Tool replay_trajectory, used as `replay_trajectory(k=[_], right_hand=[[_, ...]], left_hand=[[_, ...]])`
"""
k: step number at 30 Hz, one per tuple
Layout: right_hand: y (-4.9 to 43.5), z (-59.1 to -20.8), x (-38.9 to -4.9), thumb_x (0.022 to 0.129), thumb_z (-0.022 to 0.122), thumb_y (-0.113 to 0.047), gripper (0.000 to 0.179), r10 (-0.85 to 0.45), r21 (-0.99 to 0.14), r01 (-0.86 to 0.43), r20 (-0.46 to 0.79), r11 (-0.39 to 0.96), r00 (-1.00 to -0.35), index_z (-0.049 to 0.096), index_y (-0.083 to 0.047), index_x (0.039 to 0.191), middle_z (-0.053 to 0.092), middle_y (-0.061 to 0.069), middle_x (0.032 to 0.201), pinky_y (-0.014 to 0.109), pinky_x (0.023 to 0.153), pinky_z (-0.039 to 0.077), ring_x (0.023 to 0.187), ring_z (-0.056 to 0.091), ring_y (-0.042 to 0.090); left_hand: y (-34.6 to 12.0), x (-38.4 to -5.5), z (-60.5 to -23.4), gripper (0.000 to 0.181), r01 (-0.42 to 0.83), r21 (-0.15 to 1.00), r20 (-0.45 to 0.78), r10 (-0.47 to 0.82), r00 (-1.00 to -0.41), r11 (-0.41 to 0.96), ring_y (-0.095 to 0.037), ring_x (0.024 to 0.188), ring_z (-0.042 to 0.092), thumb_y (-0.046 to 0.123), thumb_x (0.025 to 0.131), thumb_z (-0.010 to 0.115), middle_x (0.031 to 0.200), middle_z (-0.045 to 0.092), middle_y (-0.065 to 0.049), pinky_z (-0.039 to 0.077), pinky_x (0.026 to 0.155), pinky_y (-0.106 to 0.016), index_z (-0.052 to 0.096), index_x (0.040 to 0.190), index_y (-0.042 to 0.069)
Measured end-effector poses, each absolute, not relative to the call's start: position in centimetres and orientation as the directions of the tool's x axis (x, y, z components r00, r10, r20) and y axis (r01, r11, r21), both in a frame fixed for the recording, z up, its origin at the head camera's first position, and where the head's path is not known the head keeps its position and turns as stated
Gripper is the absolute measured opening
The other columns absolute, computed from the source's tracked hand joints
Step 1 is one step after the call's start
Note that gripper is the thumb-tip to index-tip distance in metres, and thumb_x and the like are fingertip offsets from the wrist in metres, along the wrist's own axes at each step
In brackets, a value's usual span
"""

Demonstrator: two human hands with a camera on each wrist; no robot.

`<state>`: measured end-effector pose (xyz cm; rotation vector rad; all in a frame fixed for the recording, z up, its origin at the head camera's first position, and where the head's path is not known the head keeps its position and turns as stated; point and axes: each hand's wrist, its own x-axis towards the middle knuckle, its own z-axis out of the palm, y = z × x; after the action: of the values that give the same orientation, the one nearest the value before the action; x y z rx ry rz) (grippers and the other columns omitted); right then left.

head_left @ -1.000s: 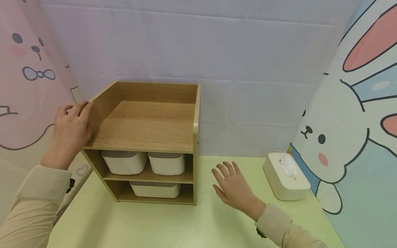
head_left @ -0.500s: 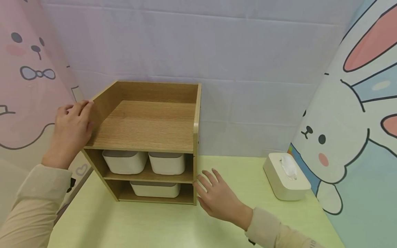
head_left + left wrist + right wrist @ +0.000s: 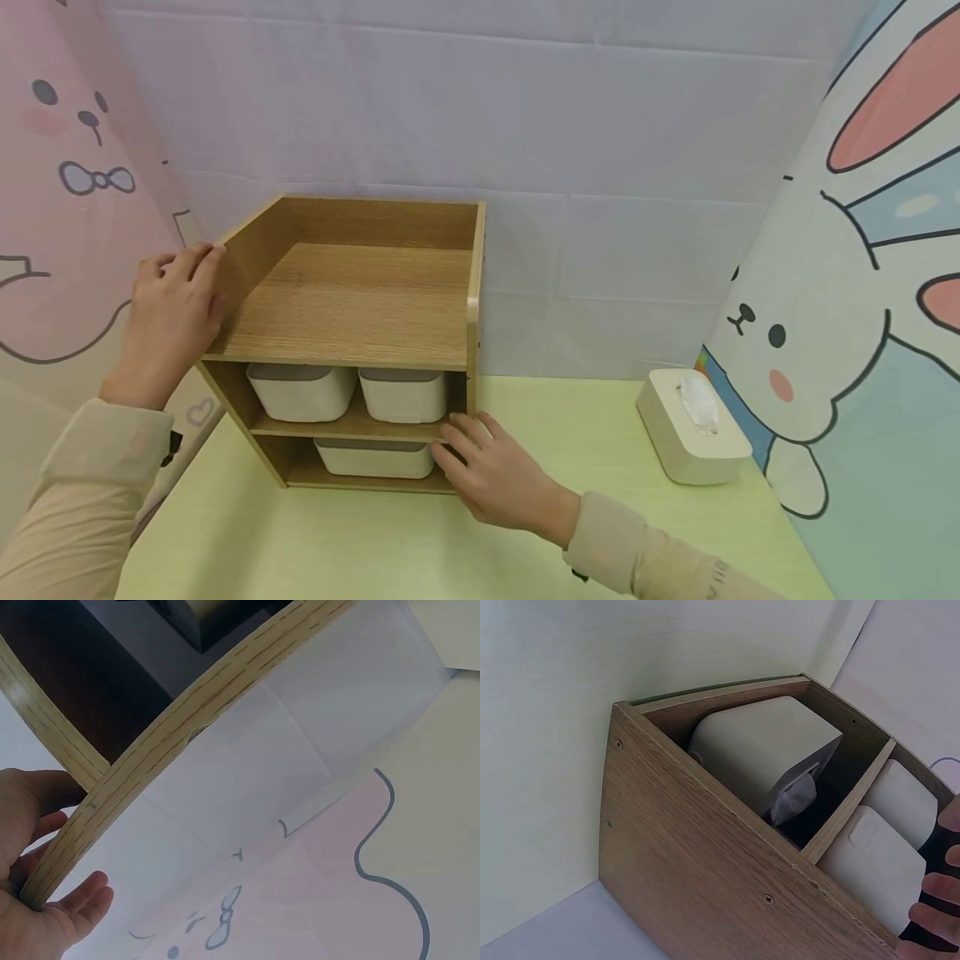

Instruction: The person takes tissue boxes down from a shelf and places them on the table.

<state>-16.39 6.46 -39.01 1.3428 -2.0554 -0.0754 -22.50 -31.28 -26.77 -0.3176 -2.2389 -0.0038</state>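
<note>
A wooden shelf unit stands on the table, with two white bins in its middle tier. A white tissue box lies in the bottom compartment, its tissue showing in the right wrist view. My left hand grips the upper edge of the unit's left side panel, thumb and fingers on opposite faces. My right hand is at the lower right front of the unit, its fingers loosely extended across the right panel's front edge. Whether they touch the wood I cannot tell.
Another white tissue box stands on the table to the right. A pale cloth backdrop hangs behind the unit. Printed cartoon sheets flank both sides, with a rabbit on the right one.
My right hand has moved left from over the table to the unit's lower right front. The left hand keeps its grip, and the unit and boxes have not moved.
</note>
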Motion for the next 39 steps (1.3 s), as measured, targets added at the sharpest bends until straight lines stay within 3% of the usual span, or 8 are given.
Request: replay_trajectory(k=[3, 7, 10, 13, 23, 39], right_hand=[[5.6, -38.6, -16.7, 0.090, 0.038, -0.016, 0.028, -0.822, 0.408, -0.787, 0.529, 0.463, -0.209, 0.055, -0.010, 0.112, 0.057, 0.008, 0.110, 0.042, 0.088, 0.049, 0.106, 0.055, 0.028], [4.5, -38.1, -17.2, 0.089, 0.039, -0.018, 0.030, -0.821, 0.443, -0.760, 0.534, 0.476, -0.203, 0.054, -0.009, 0.113, 0.057, 0.008, 0.110, 0.043, 0.089, 0.049, 0.104, 0.055, 0.027], [3.7, -37.9, -17.6, 0.083, 0.047, -0.021, 0.032, -0.816, 0.454, -0.735, 0.530, 0.504, -0.232, 0.053, -0.010, 0.113, 0.055, 0.008, 0.112, 0.043, 0.089, 0.048, 0.107, 0.054, 0.028], [3.0, -37.7, -18.1, 0.082, 0.047, -0.022, 0.033, -0.800, 0.452, -0.710, 0.537, 0.540, -0.267, 0.051, -0.010, 0.113, 0.053, 0.009, 0.115, 0.041, 0.087, 0.048, 0.107, 0.053, 0.028], [0.9, -37.4, -19.7, 0.088, 0.048, -0.027, 0.036, -0.757, 0.449, -0.628, 0.520, 0.636, -0.395, 0.048, -0.011, 0.120, 0.054, 0.004, 0.111, 0.030, 0.066, 0.050, 0.084, 0.056, 0.019], [-0.8, -37.7, -21.2, 0.086, 0.055, -0.028, 0.025, -0.720, 0.404, -0.601, 0.471, 0.690, -0.509, 0.049, -0.016, 0.107, 0.058, -0.006, 0.082, 0.025, 0.048, 0.044, 0.064, 0.055, 0.012]], left_hand=[[-31.3, -22.5, -26.8, 0.050, 0.221, -0.102, 0.757, 0.220, -0.615, 0.970, -0.050, 0.099, 0.045, -0.008, 0.072, 0.060, 0.117, 0.052, -0.030, 0.034, 0.087, -0.059, 0.049, 0.120, -0.008], [-31.4, -22.5, -26.9, 0.050, 0.215, -0.100, 0.752, 0.215, -0.623, 0.972, -0.050, 0.100, 0.044, -0.007, 0.073, 0.060, 0.118, 0.051, -0.029, 0.034, 0.088, -0.060, 0.048, 0.121, -0.008], [-31.4, -22.5, -26.9, 0.050, 0.220, -0.101, 0.753, 0.219, -0.621, 0.970, -0.049, 0.100, 0.045, -0.008, 0.072, 0.060, 0.118, 0.051, -0.030, 0.033, 0.089, -0.060, 0.048, 0.121, -0.008], [-31.4, -22.5, -26.9, 0.050, 0.226, -0.097, 0.753, 0.220, -0.620, 0.969, -0.049, 0.101, 0.045, -0.008, 0.072, 0.060, 0.117, 0.051, -0.030, 0.033, 0.089, -0.060, 0.048, 0.121, -0.009], [-31.4, -22.5, -26.9, 0.050, 0.230, -0.106, 0.759, 0.229, -0.610, 0.967, -0.048, 0.100, 0.045, -0.008, 0.071, 0.060, 0.116, 0.052, -0.030, 0.033, 0.088, -0.059, 0.048, 0.120, -0.009], [-31.4, -22.4, -26.9, 0.051, 0.230, -0.107, 0.760, 0.229, -0.608, 0.967, -0.050, 0.098, 0.044, -0.008, 0.071, 0.061, 0.117, 0.052, -0.030, 0.034, 0.087, -0.059, 0.049, 0.121, -0.008]])
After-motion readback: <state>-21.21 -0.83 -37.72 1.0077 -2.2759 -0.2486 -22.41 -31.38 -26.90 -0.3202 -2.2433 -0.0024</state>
